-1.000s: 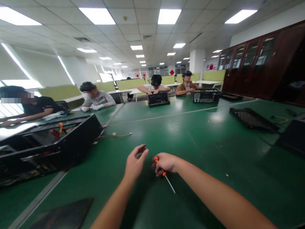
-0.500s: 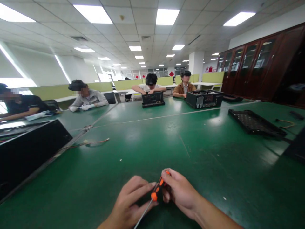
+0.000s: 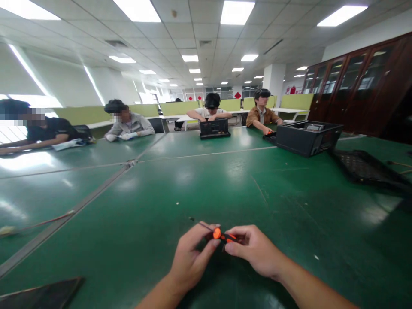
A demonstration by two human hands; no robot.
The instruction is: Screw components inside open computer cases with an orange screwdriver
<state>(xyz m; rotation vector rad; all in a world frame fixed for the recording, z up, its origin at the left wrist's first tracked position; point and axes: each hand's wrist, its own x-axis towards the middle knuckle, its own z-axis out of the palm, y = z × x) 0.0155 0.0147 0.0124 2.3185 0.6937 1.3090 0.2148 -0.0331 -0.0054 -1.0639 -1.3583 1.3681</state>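
Observation:
A screwdriver [image 3: 230, 237] with an orange-and-black handle lies across both my hands, low in the middle of the head view. My right hand [image 3: 259, 251] pinches the handle between thumb and fingers. The thumb and fingers of my left hand [image 3: 193, 253] close on it at the orange collar, where the thin shaft begins. Pointing away to the left, the shaft passes partly behind the left fingers, with a dark tip showing beyond them. Both hands are held above the green table [image 3: 154, 249].
Ahead to the right stands a black computer case [image 3: 298, 139], with a black panel [image 3: 367, 167] nearby. Another dark panel edge [image 3: 45, 294] shows at lower left, below a cable [image 3: 48, 222]. Several people sit across the table; one works at an open case [image 3: 214, 128].
The screwdriver has turned from pointing down toward me to pointing left. My left fingers have closed around its collar. The view has shifted, and the large left case has mostly left it.

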